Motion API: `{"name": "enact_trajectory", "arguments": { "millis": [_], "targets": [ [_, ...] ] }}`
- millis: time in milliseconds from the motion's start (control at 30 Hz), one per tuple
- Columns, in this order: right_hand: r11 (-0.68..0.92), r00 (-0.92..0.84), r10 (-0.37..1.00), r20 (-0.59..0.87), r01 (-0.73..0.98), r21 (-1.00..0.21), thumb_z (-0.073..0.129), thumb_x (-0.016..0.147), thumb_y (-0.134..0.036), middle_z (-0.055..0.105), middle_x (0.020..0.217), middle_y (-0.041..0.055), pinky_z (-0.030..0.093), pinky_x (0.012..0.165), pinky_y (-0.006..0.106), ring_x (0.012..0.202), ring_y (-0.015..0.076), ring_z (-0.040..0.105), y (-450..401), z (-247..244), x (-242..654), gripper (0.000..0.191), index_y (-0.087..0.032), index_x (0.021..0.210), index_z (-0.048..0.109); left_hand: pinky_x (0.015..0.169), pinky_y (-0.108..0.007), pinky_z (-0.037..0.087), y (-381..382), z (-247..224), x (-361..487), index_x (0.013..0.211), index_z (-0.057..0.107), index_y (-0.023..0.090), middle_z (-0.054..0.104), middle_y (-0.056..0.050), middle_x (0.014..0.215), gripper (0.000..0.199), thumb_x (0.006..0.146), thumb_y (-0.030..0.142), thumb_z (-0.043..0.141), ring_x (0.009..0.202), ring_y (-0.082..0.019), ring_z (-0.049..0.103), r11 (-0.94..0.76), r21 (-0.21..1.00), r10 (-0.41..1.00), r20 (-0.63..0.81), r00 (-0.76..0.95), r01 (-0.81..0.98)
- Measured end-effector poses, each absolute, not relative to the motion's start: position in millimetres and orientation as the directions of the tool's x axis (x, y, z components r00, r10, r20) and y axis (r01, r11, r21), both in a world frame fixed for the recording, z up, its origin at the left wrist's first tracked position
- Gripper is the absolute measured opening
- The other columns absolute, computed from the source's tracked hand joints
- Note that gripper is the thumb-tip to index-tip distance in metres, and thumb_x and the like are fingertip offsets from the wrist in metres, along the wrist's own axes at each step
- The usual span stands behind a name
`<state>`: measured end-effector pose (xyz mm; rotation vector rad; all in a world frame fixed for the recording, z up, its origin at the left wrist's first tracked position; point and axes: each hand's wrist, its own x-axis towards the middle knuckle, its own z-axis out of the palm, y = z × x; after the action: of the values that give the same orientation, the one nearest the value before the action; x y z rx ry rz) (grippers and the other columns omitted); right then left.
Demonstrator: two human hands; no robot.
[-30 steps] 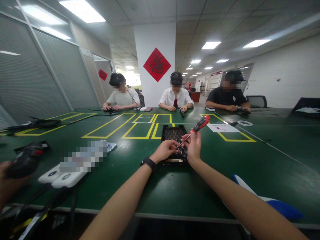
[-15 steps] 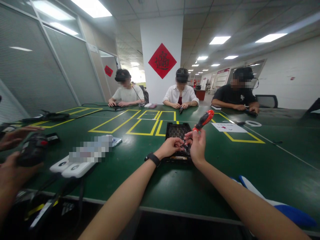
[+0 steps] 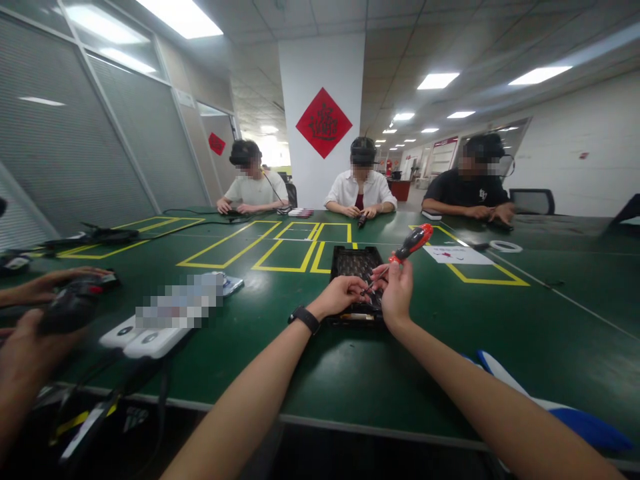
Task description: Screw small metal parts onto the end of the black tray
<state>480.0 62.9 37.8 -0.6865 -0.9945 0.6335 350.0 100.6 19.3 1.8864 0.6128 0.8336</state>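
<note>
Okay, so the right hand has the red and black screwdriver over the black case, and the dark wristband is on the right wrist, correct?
Not quite: the head view shows the dark wristband on the left wrist. The right hand does hold the red and black screwdriver over the black case.

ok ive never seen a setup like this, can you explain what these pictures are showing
There is no machine: these are a person's bare hands, seen from a camera worn on their head. The right hand holds a red and black screwdriver; the left hand is close by its lower end, and anything pinched there is too small to tell. Beneath them is a black case on a green table. Farther off lies a printed sheet. Far left, a neighbour's hand holds a dark, blurred tool.
</note>
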Motion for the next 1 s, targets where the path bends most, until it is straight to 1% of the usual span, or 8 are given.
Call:
{"name": "enact_trajectory", "arguments": {
  "millis": [267,367,500,567,633,733,833,1000],
  "targets": [
    [0.653,0.310,0.739,0.598,-0.109,-0.750,0.036,0.087,-0.041,0.054,0.072,-0.0014,0.040,0.044,0.018,0.054,0.0073,0.050,54,41,476,0.033,-0.022,0.113,0.043,0.070,-0.024,0.047,99,22,349,0.096,0.057,0.009,0.067,-0.010,0.082,0.024,0.072,0.013,0.059,0.077,-0.014,0.063,-0.495,0.865,0.675,0.320,0.665,0.087],
    [0.655,0.329,0.732,0.596,-0.100,-0.749,0.037,0.087,-0.042,0.054,0.072,-0.0017,0.040,0.044,0.018,0.053,0.0071,0.050,52,42,475,0.033,-0.022,0.113,0.043,0.069,-0.024,0.047,96,23,350,0.096,0.058,0.009,0.067,-0.009,0.080,0.028,0.069,0.016,0.064,0.073,-0.013,0.062,-0.514,0.845,0.695,0.312,0.647,0.145],
    [0.648,0.377,0.728,0.572,-0.105,-0.755,0.037,0.086,-0.044,0.054,0.069,-0.0023,0.038,0.042,0.017,0.052,0.0072,0.049,54,41,476,0.033,-0.021,0.109,0.043,0.072,-0.024,0.045,90,30,352,0.098,0.058,0.010,0.065,-0.007,0.083,0.035,0.066,0.018,0.066,0.075,-0.013,0.059,-0.527,0.833,0.714,0.325,0.621,0.170],
    [0.646,0.382,0.729,0.568,-0.110,-0.756,0.038,0.086,-0.045,0.053,0.068,-0.0028,0.036,0.041,0.016,0.050,0.0067,0.048,55,40,478,0.033,-0.021,0.108,0.043,0.071,-0.023,0.044,87,34,352,0.097,0.059,0.012,0.063,-0.005,0.083,0.030,0.070,0.025,0.062,0.075,-0.012,0.057,-0.531,0.826,0.736,0.339,0.587,0.188],
    [0.637,0.377,0.736,0.563,-0.105,-0.763,0.039,0.085,-0.045,0.052,0.065,-0.0037,0.035,0.041,0.016,0.048,0.0060,0.046,56,39,479,0.033,-0.021,0.107,0.044,0.066,-0.022,0.041,87,36,351,0.085,0.060,0.012,0.061,-0.003,0.076,0.025,0.077,0.035,0.054,0.070,-0.011,0.054,-0.544,0.804,0.767,0.363,0.529,0.238],
    [0.606,0.350,0.762,0.545,-0.087,-0.791,0.040,0.085,-0.045,0.050,0.059,-0.0053,0.035,0.042,0.016,0.045,0.0054,0.043,59,37,480,0.031,-0.020,0.103,0.046,0.055,-0.021,0.034,88,36,349,0.061,0.054,0.012,0.050,0.002,0.057,0.044,0.082,0.049,0.040,0.055,-0.008,0.043,-0.536,0.781,0.803,0.355,0.479,0.321],
    [0.578,0.308,0.788,0.534,-0.068,-0.813,0.040,0.085,-0.045,0.049,0.058,-0.0056,0.034,0.042,0.016,0.045,0.0058,0.043,61,35,479,0.032,-0.020,0.103,0.047,0.049,-0.022,0.027,89,35,349,0.052,0.049,0.013,0.040,0.003,0.046,0.055,0.082,0.056,0.033,0.045,-0.007,0.034,-0.500,0.791,0.814,0.289,0.504,0.354],
    [0.580,0.281,0.790,0.545,-0.054,-0.813,0.040,0.085,-0.045,0.051,0.059,-0.0051,0.034,0.041,0.016,0.045,0.0062,0.045,60,35,479,0.032,-0.020,0.103,0.046,0.057,-0.023,0.032,82,40,349,0.054,0.061,0.012,0.054,-0.002,0.050,0.065,0.085,0.056,0.024,0.050,-0.009,0.045,-0.530,0.776,0.793,0.312,0.523,0.342]
  ]
}}
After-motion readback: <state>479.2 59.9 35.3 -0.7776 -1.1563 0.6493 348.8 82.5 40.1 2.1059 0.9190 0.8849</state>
